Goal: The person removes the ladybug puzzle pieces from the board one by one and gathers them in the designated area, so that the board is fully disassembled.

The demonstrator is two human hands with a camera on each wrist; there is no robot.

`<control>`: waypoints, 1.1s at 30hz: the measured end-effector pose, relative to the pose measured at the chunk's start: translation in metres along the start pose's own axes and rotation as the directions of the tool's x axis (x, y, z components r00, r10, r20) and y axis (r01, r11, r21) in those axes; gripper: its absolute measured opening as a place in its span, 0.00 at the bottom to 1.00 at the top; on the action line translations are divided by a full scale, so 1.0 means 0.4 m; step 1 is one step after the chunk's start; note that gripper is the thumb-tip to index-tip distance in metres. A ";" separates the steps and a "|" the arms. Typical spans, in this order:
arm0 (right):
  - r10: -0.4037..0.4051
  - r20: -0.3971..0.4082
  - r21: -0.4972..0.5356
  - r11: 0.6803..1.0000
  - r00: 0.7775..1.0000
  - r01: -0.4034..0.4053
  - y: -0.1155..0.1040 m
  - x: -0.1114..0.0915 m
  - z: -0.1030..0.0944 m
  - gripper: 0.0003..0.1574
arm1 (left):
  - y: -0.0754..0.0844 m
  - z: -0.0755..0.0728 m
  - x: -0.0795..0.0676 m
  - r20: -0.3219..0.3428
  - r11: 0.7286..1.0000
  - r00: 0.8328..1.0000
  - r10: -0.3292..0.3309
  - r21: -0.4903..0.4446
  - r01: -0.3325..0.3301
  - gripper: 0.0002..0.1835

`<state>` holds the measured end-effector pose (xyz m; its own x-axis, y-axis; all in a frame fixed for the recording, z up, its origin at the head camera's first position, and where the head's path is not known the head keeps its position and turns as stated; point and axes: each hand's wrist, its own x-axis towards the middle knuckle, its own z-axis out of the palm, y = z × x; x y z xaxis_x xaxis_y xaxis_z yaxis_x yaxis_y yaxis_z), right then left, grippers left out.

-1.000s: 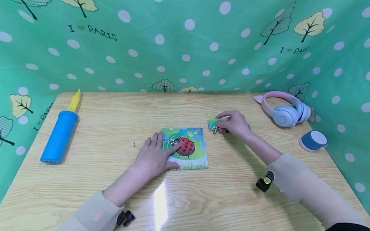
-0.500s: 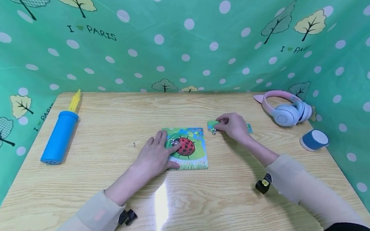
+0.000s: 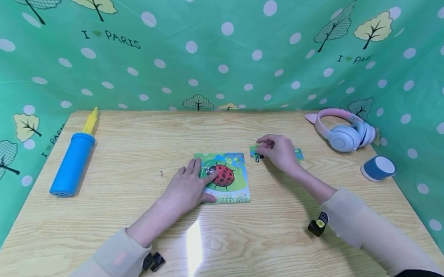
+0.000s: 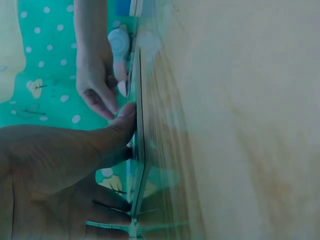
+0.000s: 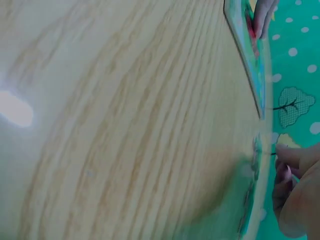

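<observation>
A square picture puzzle (image 3: 232,190) with a red spotted ladybug lies flat on the table. My left hand (image 3: 184,186) rests over its left side, fingers spread and thumb along the near edge. In the left wrist view, the left thumb (image 4: 122,122) lies against the puzzle's edge. To the right, my right hand (image 3: 280,151) is low over loose puzzle pieces, with index finger and thumb bent and a gap between them. A green puzzle piece (image 3: 253,152) shows just left of its fingertips. Another blue-green piece (image 3: 299,153) shows behind the hand. Nothing shows between the right fingers.
A blue hand pump (image 3: 72,162) with a yellow nozzle lies at the table's left. Pink and white headphones (image 3: 344,137) and a blue cup-shaped object with a white top (image 3: 377,168) stand at the right. A green dotted cloth (image 3: 207,60) hangs behind the wooden table (image 3: 255,250).
The right fingers have lifted slightly off the green piece, uncovering a bit of its dark part. More of the blue-green piece shows behind the hand than a second ago. The left hand stays put.
</observation>
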<state>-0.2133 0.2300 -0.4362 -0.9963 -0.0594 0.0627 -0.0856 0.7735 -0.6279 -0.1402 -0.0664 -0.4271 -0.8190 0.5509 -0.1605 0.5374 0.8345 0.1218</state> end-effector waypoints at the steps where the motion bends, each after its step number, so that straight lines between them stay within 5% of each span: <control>1: -0.012 0.010 0.024 1.000 1.000 0.012 -0.006 -0.002 0.001 0.14 | 0.000 0.001 0.000 -0.008 1.000 1.000 0.002 0.001 -0.002 0.45; 13: -0.171 0.206 0.051 0.985 0.963 0.164 -0.079 -0.039 0.036 0.23 | -0.003 0.011 -0.003 -0.062 1.000 0.998 0.023 0.000 -0.023 0.43; 25: -0.275 0.337 -0.150 0.928 0.900 0.340 -0.098 -0.067 0.064 0.36 | -0.003 0.007 0.001 -0.050 0.999 0.998 0.050 0.021 -0.048 0.42; 33: -0.242 0.362 -0.152 0.937 0.900 0.314 -0.108 -0.069 0.067 0.35 | -0.001 0.001 0.006 -0.016 0.994 0.994 0.110 0.000 -0.110 0.42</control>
<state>-0.1823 0.1814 -0.4316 -0.8801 -0.4693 -0.0721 -0.3909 0.8024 -0.4510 -0.1423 -0.0654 -0.4280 -0.7583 0.6387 -0.1301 0.6239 0.7690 0.1392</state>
